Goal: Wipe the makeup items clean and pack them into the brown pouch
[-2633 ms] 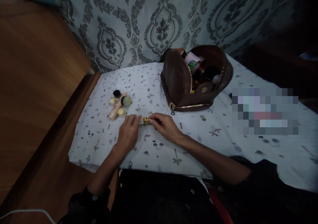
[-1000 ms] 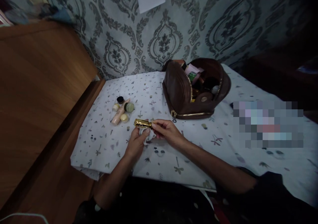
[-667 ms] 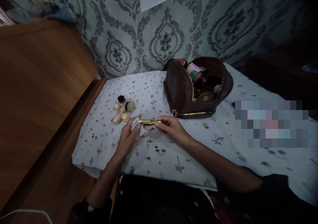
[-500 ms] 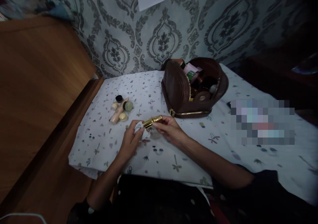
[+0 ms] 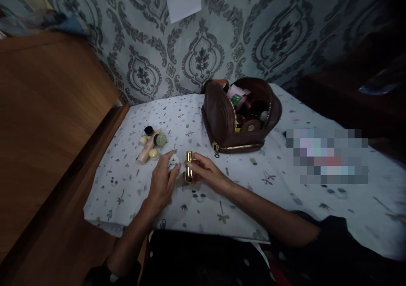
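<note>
My right hand (image 5: 207, 171) is closed on a shiny gold lipstick tube (image 5: 188, 166), held upright above the patterned cloth. Just left of it, my left hand (image 5: 163, 178) pinches a crumpled white wipe (image 5: 173, 162); the wipe and the tube are apart. Beyond my left hand lies a small group of cosmetics: a peach-coloured tube (image 5: 147, 149), a green jar with a dark lid (image 5: 160, 140), a pale yellow jar (image 5: 154, 154), a small cream-coloured jar (image 5: 143, 140) and a black-lidded pot (image 5: 149, 130).
A brown makeup bag (image 5: 222, 116) stands unzipped at the back, with several items inside. The white printed cloth (image 5: 123, 184) covers the surface. A wooden cabinet (image 5: 53, 104) borders the left side. To the right lies a pixelated object (image 5: 326, 155). Patterned wallpaper (image 5: 203, 57) rises behind.
The gold lipstick tube has turned from slanted to upright and come away from the wipe in my left hand. The whole view has shifted slightly.
</note>
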`<control>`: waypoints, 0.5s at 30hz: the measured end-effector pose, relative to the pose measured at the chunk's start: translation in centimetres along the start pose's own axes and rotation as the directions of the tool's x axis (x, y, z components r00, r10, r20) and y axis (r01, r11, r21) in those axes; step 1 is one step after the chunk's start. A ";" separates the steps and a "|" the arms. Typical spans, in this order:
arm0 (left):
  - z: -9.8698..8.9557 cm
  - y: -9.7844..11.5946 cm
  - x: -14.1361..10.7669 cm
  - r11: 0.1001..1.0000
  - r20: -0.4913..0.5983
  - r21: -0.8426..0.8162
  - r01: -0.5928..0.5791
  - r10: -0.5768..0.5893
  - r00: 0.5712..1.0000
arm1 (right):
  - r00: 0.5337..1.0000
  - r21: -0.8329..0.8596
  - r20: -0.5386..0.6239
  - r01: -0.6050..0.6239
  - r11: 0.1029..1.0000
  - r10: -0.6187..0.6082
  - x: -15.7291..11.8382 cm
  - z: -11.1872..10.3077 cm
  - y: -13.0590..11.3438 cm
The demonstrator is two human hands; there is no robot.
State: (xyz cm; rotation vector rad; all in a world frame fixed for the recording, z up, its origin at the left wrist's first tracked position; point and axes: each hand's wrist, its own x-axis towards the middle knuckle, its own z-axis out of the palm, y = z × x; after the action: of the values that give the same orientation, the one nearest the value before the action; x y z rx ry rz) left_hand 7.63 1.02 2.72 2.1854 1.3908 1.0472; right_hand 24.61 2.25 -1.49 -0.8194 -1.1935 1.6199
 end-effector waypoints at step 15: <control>2.6 4.1 2.5 0.952 0.358 -0.155 0.264 -0.195 0.913 | 0.964 -0.977 0.195 0.207 0.049 -0.181 -5.6 -3.4 -5.2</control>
State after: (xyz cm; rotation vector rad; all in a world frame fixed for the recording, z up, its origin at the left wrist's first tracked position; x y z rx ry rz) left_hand 12.75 1.58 4.51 1.8902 1.2834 0.6553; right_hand 31.04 -1.45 2.34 -1.3604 -2.3756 0.2517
